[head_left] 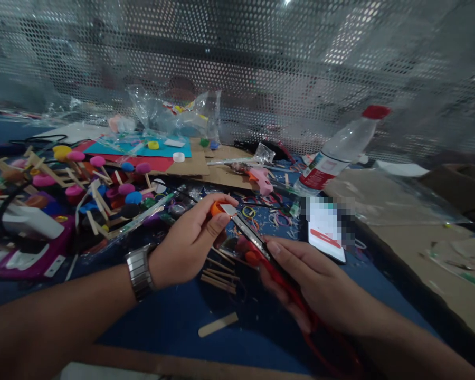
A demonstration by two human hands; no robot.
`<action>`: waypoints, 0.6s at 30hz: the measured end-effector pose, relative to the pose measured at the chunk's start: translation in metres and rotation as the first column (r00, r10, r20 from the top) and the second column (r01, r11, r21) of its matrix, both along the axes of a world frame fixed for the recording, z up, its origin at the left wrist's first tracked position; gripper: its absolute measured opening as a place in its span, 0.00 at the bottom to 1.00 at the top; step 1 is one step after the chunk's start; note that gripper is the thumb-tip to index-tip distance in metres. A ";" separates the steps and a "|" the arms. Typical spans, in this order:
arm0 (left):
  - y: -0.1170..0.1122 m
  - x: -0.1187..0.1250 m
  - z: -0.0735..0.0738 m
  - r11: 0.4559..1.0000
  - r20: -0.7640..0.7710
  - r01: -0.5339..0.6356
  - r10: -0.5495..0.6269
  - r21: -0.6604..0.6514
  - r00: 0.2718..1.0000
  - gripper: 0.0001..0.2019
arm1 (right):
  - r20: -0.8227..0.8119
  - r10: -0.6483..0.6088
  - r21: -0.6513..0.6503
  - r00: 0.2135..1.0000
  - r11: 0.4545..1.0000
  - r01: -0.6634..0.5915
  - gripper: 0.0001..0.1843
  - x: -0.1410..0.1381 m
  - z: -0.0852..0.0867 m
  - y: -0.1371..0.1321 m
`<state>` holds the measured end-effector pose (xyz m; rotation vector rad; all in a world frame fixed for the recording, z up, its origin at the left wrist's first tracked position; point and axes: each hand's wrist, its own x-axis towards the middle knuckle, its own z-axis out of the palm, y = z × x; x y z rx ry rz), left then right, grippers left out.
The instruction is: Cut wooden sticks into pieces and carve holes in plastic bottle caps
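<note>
My left hand (186,245), with a silver watch (140,271) at its wrist, pinches an orange bottle cap (217,209) between thumb and fingers. In my right hand (306,274) is a red utility knife (257,244), its notched metal track and blade pointing up and left. The blade tip lies at the cap, close to my left thumb; whether it cuts in cannot be seen. Below the hands several thin wooden sticks (219,279) and one flat craft stick (217,324) lie on the blue table surface (162,332). A dark red loop (334,351) shows under my right forearm.
At left is a pile of wooden sticks with coloured caps (97,195) beside a purple device (35,253). Cardboard (190,163) and coloured sheets lie behind. At right stand a tilted plastic bottle (336,153) and a phone (324,232). Rubber bands (248,212) and scraps are scattered between.
</note>
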<state>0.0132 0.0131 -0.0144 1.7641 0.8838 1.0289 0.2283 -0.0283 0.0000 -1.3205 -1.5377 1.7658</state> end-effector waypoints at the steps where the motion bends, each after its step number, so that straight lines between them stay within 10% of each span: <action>1: 0.000 0.000 0.000 1.000 -0.010 -0.004 0.004 0.005 1.000 0.20 | 0.001 -0.004 -0.004 1.000 1.000 0.004 0.28 0.000 0.000 0.000; 18: 0.006 0.000 0.003 0.999 0.097 -0.015 0.019 -0.045 0.995 0.21 | 0.004 -0.004 -0.015 1.000 1.000 0.004 0.29 0.001 -0.001 0.000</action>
